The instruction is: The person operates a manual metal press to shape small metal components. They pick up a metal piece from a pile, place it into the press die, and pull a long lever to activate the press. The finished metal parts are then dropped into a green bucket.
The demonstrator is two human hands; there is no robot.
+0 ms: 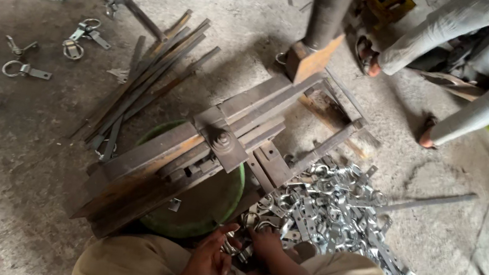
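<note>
Head view: both hands' [207, 262] [266, 243] grip closes on metal ring fittings [241, 252] between them.

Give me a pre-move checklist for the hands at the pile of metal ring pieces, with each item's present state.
1. Left hand in view, at the pile's near edge: ok.
2. Right hand on the ring pieces: ok.
3. What each hand grips: cannot tell, fingers overlap the pieces.
4. Rusty steel jig resting over the green basin, apart from both hands: ok.
5. Another person's sandalled feet close to the jig's far end: not ok.
6. Loose flat bars on the floor, away from the hands: ok.
</note>
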